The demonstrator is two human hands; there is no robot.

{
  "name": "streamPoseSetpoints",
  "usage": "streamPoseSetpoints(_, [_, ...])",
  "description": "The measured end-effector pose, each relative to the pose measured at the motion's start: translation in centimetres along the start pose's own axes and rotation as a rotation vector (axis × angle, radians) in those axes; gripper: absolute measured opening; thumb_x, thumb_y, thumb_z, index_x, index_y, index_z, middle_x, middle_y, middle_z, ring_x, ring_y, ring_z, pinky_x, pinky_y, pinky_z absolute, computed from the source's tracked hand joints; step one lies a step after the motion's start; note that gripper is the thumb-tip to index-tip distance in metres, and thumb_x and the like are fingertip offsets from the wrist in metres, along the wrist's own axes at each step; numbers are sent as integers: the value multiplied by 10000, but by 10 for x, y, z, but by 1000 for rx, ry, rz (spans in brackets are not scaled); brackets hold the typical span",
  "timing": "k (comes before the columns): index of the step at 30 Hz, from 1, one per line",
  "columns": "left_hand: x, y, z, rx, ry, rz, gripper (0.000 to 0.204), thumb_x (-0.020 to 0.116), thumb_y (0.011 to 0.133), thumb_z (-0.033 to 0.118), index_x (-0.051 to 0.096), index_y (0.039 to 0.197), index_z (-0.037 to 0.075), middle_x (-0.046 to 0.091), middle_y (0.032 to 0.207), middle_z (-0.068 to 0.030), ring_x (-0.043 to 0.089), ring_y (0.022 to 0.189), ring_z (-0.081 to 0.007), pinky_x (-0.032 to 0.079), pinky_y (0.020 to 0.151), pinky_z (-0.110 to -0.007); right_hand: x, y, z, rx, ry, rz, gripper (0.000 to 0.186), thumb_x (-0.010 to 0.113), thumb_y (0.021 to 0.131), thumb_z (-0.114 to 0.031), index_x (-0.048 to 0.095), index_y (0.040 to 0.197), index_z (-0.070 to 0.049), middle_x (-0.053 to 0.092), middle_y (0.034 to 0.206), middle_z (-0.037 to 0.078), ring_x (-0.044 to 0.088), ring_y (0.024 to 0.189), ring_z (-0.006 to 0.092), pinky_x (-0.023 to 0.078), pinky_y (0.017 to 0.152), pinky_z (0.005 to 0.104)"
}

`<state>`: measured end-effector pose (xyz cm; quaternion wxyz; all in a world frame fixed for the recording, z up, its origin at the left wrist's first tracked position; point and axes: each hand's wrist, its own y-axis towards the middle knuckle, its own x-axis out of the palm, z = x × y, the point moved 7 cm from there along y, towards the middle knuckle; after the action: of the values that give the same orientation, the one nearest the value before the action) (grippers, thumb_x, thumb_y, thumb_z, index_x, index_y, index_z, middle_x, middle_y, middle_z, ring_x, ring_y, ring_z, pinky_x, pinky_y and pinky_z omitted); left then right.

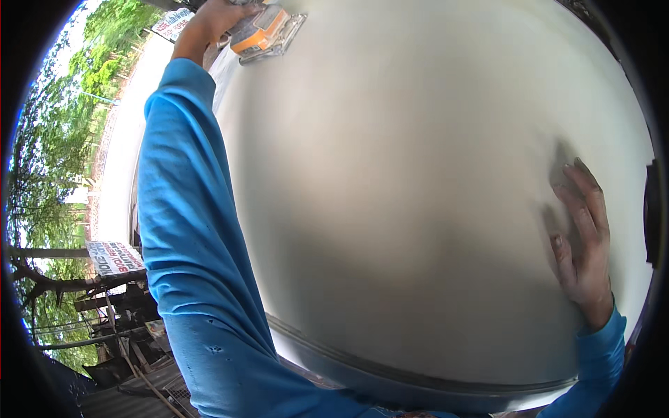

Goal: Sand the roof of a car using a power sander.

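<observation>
A broad, pale grey-white vehicle panel point(404, 174) with a smooth, dull surface fills most of the view. At the far left end of it, my left hand point(212, 24) is wrapped round an orange and grey power sander point(259, 36). The sander's flat pad lies against the panel near its left edge; the upper part of the tool is cut off by the picture's rim. Over the right side of the panel, my right hand point(587, 233) has its fingers stretched out and slightly apart, holding nothing. Dark shadows lie beside its fingertips, which rest on or very near the surface.
A dark seam and trim strip point(390, 373) curves along the panel's near edge. Beyond the left side are lettered signs point(115, 258), wooden posts, stacked scrap and green trees point(56, 139). A dark fitting point(652, 212) sits at the panel's right edge.
</observation>
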<state>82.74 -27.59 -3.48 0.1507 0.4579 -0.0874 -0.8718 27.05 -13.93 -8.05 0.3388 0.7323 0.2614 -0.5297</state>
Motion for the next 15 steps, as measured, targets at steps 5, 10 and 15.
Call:
streamPoseSetpoints(5, [15, 20, 3, -213, -27, 19, 336, 799, 807, 164, 643, 1095, 91, 611, 810, -1, 541, 679, -113, 452, 575, -293, 6, 0, -5, 8, -36, -24, 473, 548, 957, -327, 605, 1263, 29, 482, 1425, 264, 430, 1351, 497, 378, 1099, 568])
streamPoseSetpoints(10, [17, 27, -8, -116, -30, -30, 373, 823, 786, 141, 638, 1101, 69, 626, 852, -2, 577, 758, -117, 482, 632, -295, 4, 3, -6, 30, -4, 12, 463, 573, 940, -303, 605, 1242, 46, 494, 1412, 263, 435, 1350, 486, 380, 1102, 564])
streamPoseSetpoints(15, [0, -20, -7, 76, -111, -34, 292, 805, 786, 82, 625, 1013, 49, 614, 856, 8, 569, 780, -120, 491, 669, -309, 3, 1, -4, 27, -11, 71, 425, 642, 858, -132, 598, 1250, 29, 500, 1404, 239, 455, 1339, 439, 385, 1113, 505])
